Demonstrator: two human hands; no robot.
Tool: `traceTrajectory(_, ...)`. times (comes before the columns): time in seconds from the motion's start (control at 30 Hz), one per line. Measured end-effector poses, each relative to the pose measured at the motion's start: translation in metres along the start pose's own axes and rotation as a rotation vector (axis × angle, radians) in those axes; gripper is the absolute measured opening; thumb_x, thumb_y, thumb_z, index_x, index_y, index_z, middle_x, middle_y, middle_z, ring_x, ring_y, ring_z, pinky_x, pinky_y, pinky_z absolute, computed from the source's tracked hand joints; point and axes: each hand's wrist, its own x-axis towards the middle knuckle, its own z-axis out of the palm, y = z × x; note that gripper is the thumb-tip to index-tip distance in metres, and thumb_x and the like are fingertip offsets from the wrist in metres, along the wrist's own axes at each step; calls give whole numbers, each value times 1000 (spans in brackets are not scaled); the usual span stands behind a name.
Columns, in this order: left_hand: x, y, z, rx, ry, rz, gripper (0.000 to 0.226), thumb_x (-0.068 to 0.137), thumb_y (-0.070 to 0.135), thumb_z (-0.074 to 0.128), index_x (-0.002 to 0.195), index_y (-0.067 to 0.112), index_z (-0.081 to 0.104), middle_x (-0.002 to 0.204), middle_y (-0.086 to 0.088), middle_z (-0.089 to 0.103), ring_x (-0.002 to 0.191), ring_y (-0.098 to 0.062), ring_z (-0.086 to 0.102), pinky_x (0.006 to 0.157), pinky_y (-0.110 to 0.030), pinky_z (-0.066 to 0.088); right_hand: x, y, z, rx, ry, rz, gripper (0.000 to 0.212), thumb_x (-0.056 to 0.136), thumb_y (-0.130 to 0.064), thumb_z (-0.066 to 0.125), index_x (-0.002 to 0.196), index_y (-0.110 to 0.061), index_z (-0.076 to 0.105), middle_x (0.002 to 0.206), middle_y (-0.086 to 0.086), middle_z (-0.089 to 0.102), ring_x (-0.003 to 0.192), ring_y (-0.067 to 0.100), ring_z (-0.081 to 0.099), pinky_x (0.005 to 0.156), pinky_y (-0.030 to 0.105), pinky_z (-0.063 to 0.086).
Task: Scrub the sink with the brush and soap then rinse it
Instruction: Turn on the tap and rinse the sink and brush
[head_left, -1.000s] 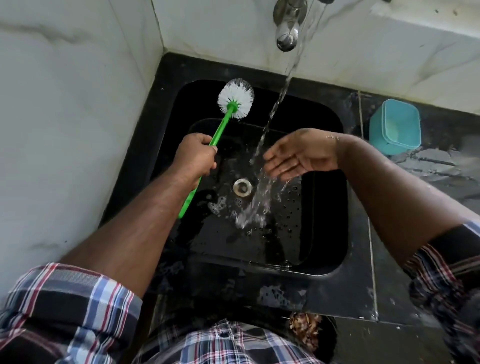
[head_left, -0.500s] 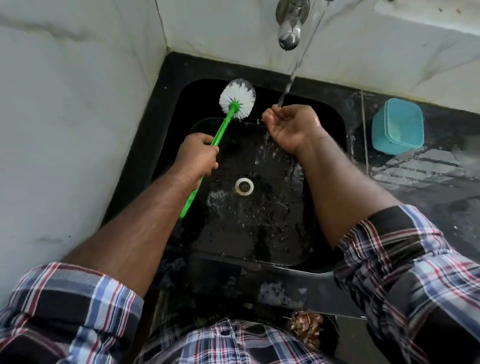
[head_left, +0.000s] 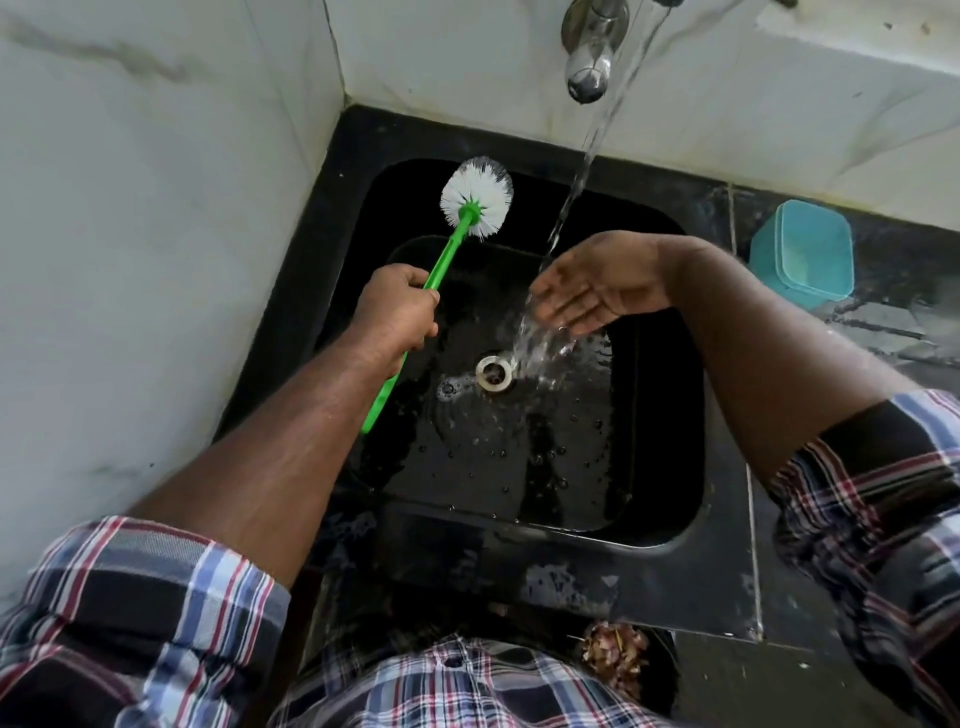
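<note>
The black sink (head_left: 670, 483) sits in a dark counter, wet, with a round metal drain (head_left: 493, 373) at its middle. My left hand (head_left: 397, 312) grips the green handle of the brush (head_left: 475, 200), whose white bristle head rests against the sink's back left wall. Water runs from the metal tap (head_left: 589, 49) at the top. My right hand (head_left: 597, 288) is flat with fingers apart under the stream, and the water splashes off it toward the drain. A few suds lie left of the drain.
White marble walls close in the sink on the left and behind. A teal plastic container (head_left: 802, 252) stands on the wet counter to the right. A small pile of brownish scraps (head_left: 615, 657) lies at the front edge of the counter.
My right hand was cupped high under the tap half a second ago; it has dropped lower and flattened out, and water now pours off it. The brush has stayed where it was.
</note>
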Motion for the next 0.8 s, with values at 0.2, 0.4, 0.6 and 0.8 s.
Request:
traceTrajectory(0.2, -1, 1, 2, 4, -1, -2, 37, 94, 12, 57, 130, 15, 56, 93, -4, 64, 59, -13, 60, 43, -25, 43, 22, -3, 6, 376, 256, -142, 25, 95, 2, 42, 110, -5, 61, 104, 17, 67, 96, 31, 68, 86, 37, 58)
traceTrajectory(0.4, 0, -2, 0, 11, 11, -1, 37, 93, 12, 57, 130, 13, 57, 96, -6, 65, 56, -12, 59, 39, -23, 40, 35, -7, 12, 966, 284, -252, 22, 94, 3, 41, 100, 6, 62, 96, 19, 68, 89, 29, 70, 68, 32, 60)
traceTrajectory(0.6, 0, -3, -4, -2, 10, -14, 37, 93, 10, 56, 130, 12, 57, 93, -6, 64, 55, -12, 57, 38, -22, 39, 40, -15, 14, 1482, 250, -374, 21, 89, 4, 35, 86, 3, 55, 79, 15, 57, 72, 25, 60, 51, 25, 55)
traceTrajectory(0.8, 0, -2, -7, 5, 25, -6, 36, 94, 11, 57, 130, 13, 57, 93, -5, 64, 58, -12, 59, 40, -24, 42, 29, -19, 8, 1296, 137, -408, 17, 76, 2, 46, 89, 0, 56, 83, 14, 60, 69, 24, 64, 56, 22, 52)
